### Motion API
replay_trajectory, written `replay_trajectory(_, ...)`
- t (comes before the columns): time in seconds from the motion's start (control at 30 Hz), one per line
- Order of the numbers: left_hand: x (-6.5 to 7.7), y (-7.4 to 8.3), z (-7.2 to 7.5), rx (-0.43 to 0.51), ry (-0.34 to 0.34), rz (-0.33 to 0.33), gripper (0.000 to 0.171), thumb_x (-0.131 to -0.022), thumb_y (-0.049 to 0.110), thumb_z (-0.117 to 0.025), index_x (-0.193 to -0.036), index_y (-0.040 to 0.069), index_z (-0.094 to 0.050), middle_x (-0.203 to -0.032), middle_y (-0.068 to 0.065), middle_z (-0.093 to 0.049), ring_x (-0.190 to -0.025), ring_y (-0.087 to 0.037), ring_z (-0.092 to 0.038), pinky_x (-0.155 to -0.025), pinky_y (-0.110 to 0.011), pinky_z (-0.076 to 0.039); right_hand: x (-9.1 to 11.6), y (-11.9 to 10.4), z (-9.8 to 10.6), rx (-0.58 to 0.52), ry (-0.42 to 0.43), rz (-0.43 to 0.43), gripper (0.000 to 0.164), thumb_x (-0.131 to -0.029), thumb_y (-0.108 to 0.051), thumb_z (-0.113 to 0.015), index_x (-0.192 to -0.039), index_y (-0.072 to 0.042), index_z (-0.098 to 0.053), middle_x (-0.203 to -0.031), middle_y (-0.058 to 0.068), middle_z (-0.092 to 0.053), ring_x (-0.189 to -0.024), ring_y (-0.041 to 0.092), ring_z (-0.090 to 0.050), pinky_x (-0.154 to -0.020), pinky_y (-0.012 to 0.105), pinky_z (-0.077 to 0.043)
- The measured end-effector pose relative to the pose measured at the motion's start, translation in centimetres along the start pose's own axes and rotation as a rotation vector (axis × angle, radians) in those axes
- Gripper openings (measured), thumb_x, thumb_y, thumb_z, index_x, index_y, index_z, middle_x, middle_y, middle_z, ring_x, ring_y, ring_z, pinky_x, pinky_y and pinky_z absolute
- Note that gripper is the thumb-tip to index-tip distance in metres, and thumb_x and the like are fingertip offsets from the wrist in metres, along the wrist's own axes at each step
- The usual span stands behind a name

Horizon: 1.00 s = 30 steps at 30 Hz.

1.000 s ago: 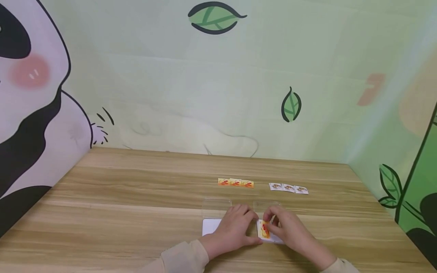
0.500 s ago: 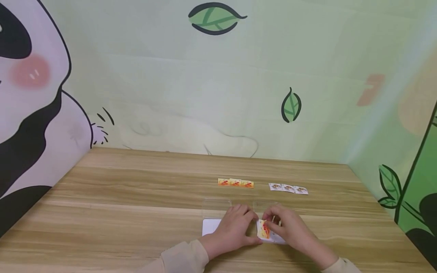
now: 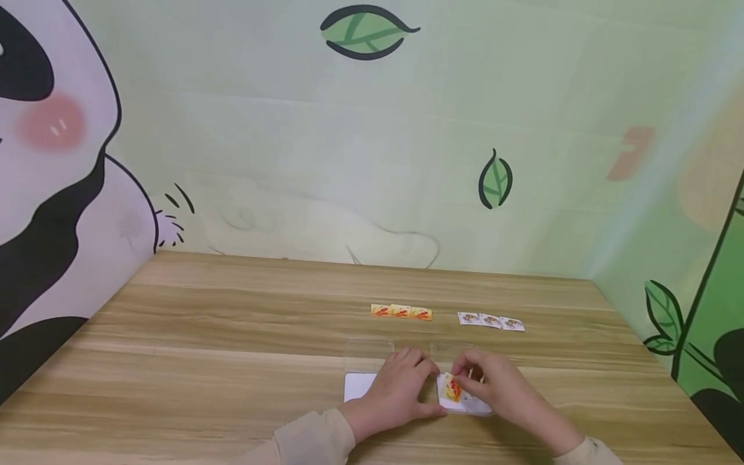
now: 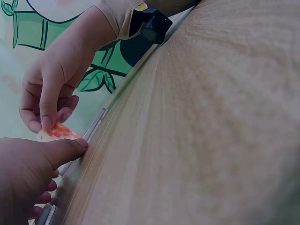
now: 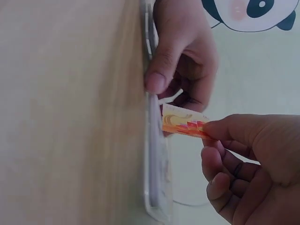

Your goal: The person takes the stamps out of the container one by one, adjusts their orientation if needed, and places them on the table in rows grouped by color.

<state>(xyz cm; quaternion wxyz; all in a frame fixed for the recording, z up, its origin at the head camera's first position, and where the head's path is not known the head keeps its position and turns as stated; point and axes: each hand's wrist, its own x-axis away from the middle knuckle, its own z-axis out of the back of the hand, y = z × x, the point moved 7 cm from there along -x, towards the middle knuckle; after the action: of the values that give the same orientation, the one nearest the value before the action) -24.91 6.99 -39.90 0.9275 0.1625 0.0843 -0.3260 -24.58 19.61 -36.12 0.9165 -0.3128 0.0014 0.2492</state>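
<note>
Card (image 3: 451, 390), flat yellow-orange printed paper rectangle, pinched in your right hand (image 3: 495, 386): long axis roughly fore-aft, tilted over the clear plastic box (image 5: 147, 190) your left hand (image 3: 400, 391) grips.

Soft, even light in the head view, and beyond the left hand (image 3: 395, 394) the wall (image 3: 302, 161) wears a pale sheen. Past the right hand (image 3: 502, 394), milky glare slants down that wall; beneath the hand, a faint shadow on the table (image 3: 232, 387). The far cards (image 3: 401, 311) beyond both hands lose their fine print. Dimmer from the left wrist: table smeared, the corner across from the left hand darkening. From the right wrist, grey haze, case (image 5: 152, 187) soft, held card (image 5: 183, 124) crisper.
</note>
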Motion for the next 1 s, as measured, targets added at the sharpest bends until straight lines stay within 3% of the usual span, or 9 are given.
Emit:
replay_trajectory(0.3,-0.1,-0.1,-0.1,0.005,-0.011,0.006,0.052,-0.076,0.056,-0.073,-0.111,0.019,-0.063,-0.112,0.005,-0.056,-0.107,-0.012,-0.049,-0.096,-0.031,-0.042,0.1,0.3,1.2,-0.126,-0.042,-0.025,0.005,-0.089,-0.013,-0.065,-0.089,-0.008,-0.063,-0.078,-0.002,-0.060,-0.066,-0.001,-0.047,-0.056,0.018,-0.043)
replay_trajectory(0.53,0.0,0.0,0.0,0.007,0.001,0.002,0.052,-0.075,0.056,-0.073,-0.110,0.018,-0.063,-0.109,0.006,-0.056,-0.105,-0.012,-0.049,-0.094,-0.029,-0.042,0.2,0.7,2.1,-0.206,-0.018,-0.043,0.010,-0.090,-0.011,-0.063,-0.093,-0.002,-0.062,-0.079,0.002,-0.059,-0.064,0.000,-0.044,-0.053,0.018,-0.041)
replay_trajectory(1.0,-0.1,0.0,-0.2,0.023,-0.016,0.012,0.053,-0.076,0.056,-0.073,-0.112,0.019,-0.063,-0.111,0.005,-0.056,-0.108,-0.012,-0.050,-0.098,-0.032,-0.042,0.3,1.8,3.1,-0.261,0.039,-0.095,0.013,-0.092,-0.010,-0.062,-0.095,0.002,-0.059,-0.077,0.004,-0.056,-0.060,0.001,-0.045,-0.052,0.020,-0.043)
